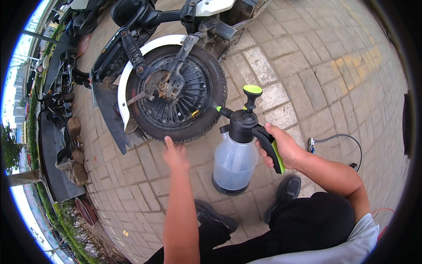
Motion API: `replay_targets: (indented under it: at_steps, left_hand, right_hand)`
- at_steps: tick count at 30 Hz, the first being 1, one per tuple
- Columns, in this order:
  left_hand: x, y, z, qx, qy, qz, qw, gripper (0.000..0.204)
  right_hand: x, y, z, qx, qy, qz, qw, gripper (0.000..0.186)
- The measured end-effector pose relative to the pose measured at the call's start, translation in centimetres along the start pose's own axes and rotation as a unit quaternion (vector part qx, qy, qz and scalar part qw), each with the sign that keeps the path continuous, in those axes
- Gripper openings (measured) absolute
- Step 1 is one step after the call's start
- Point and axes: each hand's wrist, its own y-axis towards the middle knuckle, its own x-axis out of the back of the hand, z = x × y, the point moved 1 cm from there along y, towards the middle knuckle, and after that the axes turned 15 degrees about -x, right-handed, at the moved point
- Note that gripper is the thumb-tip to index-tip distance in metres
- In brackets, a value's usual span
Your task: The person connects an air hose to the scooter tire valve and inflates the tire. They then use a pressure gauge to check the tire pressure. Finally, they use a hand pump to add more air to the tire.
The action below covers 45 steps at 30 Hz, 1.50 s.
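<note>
Outdoors, above brick paving (316,114), right grip (285,147) around sprayer handle (269,143); left grip (176,155) unclear.

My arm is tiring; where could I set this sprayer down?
Bare paving lies between the wheel and hose, and beyond the hose toward the yellow marking. It's crowded below the wheel: left hand, sprayer and shoes.

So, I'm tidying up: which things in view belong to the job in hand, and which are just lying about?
In the job:
- Pump sprayer, gripped by right hand
- Scooter wheel, left hand at its tyre

Apparently lying about:
- Black hose with metal fitting, untouched
- Small yellow scrap on the paving
</note>
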Motion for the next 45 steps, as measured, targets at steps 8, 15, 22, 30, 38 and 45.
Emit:
replay_targets:
  at_steps: [8, 15, 22, 30, 38, 45]
  left_hand:
    - [0.4, -0.2, 0.7, -0.001, -0.012, 0.004, 1.0, 0.052]
    - [-1.2, -2.9, 2.3, 0.028, -0.032, -0.005, 0.999, 0.048]
    - [-2.5, -4.1, 2.6, 0.059, -0.073, -0.022, 0.995, 0.053]
    - [-1.5, -2.1, 3.5, 0.076, -0.136, 0.005, 0.988, 0.072]
    - [1.9, 4.8, -2.7, 0.039, -0.003, 0.041, 0.998, 0.08]
    - [2.0, 0.4, 0.3, 0.077, -0.056, 0.075, 0.993, 0.074]
  right_hand:
    - [-0.1, 0.4, 0.5, -0.013, -0.001, 0.002, 1.0, 0.054]
    - [-0.9, 0.5, 0.8, -0.021, -0.03, -0.01, 0.999, 0.056]
    - [-0.6, 0.2, 0.7, -0.02, 0.001, -0.005, 1.0, 0.053]
    - [-0.3, 0.3, 0.6, -0.012, -0.004, -0.004, 1.0, 0.052]
    - [-0.5, 0.3, 0.6, -0.017, 0.001, -0.002, 1.0, 0.052]
    - [-0.9, 0.2, 0.6, -0.023, 0.013, 0.0, 1.0, 0.051]
